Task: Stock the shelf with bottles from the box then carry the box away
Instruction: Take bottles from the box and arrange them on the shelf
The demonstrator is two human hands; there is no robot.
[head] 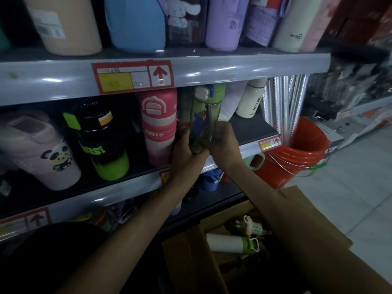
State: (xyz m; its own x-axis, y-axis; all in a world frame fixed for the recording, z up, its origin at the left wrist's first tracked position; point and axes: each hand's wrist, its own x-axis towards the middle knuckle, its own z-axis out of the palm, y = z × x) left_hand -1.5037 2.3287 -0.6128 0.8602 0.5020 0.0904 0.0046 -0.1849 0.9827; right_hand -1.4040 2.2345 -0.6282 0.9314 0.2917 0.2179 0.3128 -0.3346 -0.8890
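A clear green-tinted bottle (203, 115) with a green lid stands upright on the middle shelf (250, 145), just right of a pink "HELLO" bottle (159, 128). My left hand (186, 149) grips its lower left side and my right hand (224, 145) grips its lower right side. The open cardboard box (191, 262) sits on the floor at the lower right. Inside it lie a white bottle with a green cap (231, 242) and a bottle with a pinkish lid (250, 224).
Several bottles line the middle shelf: a pink panda one (42, 153), a black and green one (101, 143) and a white one (250, 100). Larger bottles fill the upper shelf (212, 71). A red bucket (297, 151) stands right of the shelving on the tiled floor (350, 187).
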